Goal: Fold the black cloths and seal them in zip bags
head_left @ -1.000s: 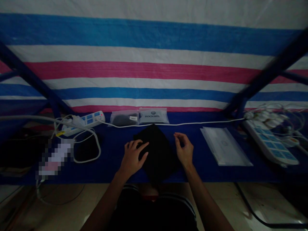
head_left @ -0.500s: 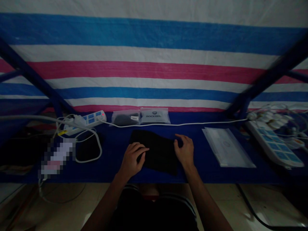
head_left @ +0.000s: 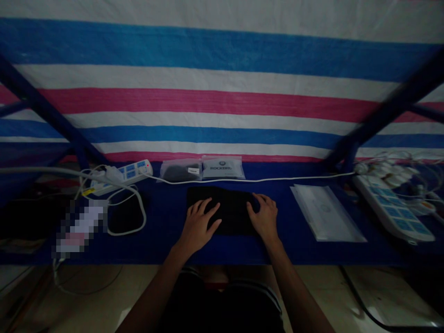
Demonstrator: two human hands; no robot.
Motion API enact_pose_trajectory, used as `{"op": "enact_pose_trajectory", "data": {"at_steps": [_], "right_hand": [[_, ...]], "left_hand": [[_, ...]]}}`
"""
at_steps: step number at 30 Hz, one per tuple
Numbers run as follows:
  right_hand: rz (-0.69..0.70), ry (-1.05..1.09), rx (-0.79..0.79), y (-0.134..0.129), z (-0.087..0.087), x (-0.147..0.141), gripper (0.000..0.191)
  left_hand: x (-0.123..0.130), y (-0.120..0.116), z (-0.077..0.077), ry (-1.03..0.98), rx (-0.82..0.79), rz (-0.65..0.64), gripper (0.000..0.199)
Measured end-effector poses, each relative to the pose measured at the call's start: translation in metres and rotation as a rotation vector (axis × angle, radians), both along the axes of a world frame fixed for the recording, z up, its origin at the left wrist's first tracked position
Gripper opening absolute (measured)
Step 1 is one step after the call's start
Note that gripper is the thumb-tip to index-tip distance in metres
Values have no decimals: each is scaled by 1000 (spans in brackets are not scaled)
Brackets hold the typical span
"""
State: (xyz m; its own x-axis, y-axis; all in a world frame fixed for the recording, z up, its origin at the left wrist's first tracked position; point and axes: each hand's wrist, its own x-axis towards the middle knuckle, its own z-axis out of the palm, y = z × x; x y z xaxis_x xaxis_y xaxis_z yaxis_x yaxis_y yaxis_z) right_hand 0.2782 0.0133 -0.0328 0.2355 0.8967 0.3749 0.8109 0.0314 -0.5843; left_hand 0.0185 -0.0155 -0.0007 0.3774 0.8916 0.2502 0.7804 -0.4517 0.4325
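A black folded cloth (head_left: 234, 210) lies flat on the blue surface in front of me. My left hand (head_left: 199, 224) rests on its left part, palm down with the fingers spread. At the cloth's right edge lies my right hand (head_left: 265, 217), its thumb and fingers apart and touching the fabric. Behind the cloth are two clear plastic pouches: one with a dark item and a white label (head_left: 181, 171), the other with a printed logo (head_left: 223, 167). To the right of my right hand is a flat clear zip bag (head_left: 328, 212).
A power strip (head_left: 130, 172) with a red light and plugs stands at the left, a larger one (head_left: 395, 208) at the right. A white cable (head_left: 263, 179) runs along the back. Blue frame bars (head_left: 378, 120) slant up at both sides before a striped sheet (head_left: 222, 101).
My left hand has flattened and spread its fingers over the cloth. The cloth's near right corner has drawn in, so its front edge is straighter. My right hand has barely moved.
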Motion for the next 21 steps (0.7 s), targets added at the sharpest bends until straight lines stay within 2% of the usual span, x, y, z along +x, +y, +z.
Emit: {"op": "enact_pose_trajectory", "data": {"at_steps": [2,4,7,9,12,15,18,21], "right_hand": [[-1,13,0,1,-2,1,42],[-2,31,8,2,-4,2,38],[16,61,20,3,-4,4,33],[20,62,15,4,-4,4,31],[-6,31,4,4,-2,2,31],[-6,48,22,3,1,1,27],[41,189,39,1,7,3,21],[128,434,51,-5,17,6,19]], "left_hand": [[-6,7,0,-116,22,46,42],[-16,15,-1,-194,81,201,39],[-33,28,-5,-106,94,499,44],[-40,35,-9,-12,41,586,43],[-43,43,-13,23,0,584,33],[-40,49,-13,-88,1,583,21],[-37,50,-7,-280,7,550,16],[-38,42,4,-448,-27,424,19]]}}
